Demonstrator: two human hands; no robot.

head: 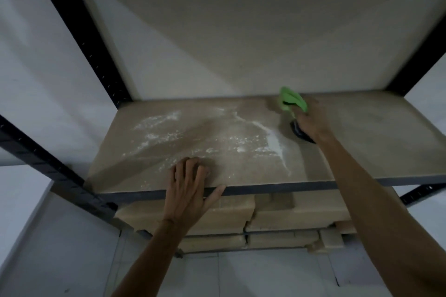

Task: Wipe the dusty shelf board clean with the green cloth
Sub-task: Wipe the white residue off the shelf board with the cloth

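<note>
Nearest, left hand (190, 190) lies flat w/ fingers spread on the front edge of the shelf board (362, 132), steadying, holding nothing. Mid-board, white dust (274, 142) streaks the left & centre; the right side looks cleaner. Farthest, right hand (311, 120) is clenched round the green cloth (290, 100) near the back edge, a dark item under the palm, can't tell what. Best keep the cloth pressed flat & drag leftward thru the dust in overlapping passes.

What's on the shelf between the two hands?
White dust lies on the shelf board between the left hand and the right hand gripping the green cloth, in the head view.
</note>
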